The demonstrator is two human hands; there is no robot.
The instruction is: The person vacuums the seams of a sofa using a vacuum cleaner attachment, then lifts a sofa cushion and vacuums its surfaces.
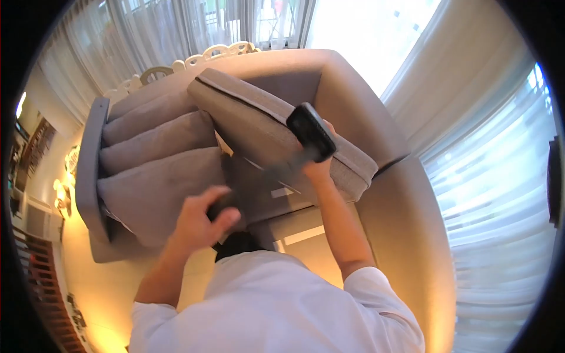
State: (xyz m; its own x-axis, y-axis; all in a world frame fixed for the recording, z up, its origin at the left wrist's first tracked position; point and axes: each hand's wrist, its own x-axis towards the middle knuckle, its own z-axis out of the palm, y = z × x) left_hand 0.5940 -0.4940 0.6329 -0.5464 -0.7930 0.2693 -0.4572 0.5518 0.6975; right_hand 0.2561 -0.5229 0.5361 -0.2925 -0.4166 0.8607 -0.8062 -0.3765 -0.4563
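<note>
A dark handheld device with a black oblong head (312,132) and a blurred grey shaft (282,169) lies diagonally across the view, above the sofa seat. My left hand (206,217) is wrapped round its dark rear end, with the thumb out to the side. Behind the black head is my right hand (321,162), its fingers mostly hidden by it; it appears to hold the seat cushion or the device, which I cannot tell. A thick grey cushion (259,112) is tilted up diagonally on the sofa (406,217), just behind the device.
Several grey-brown pillows (165,176) lie stacked on the sofa's left part beside its armrest (91,170). Sheer curtains (488,235) hang behind and to the right. A cream ornate rail (218,52) stands behind the backrest. A wooden railing (44,282) is at the lower left.
</note>
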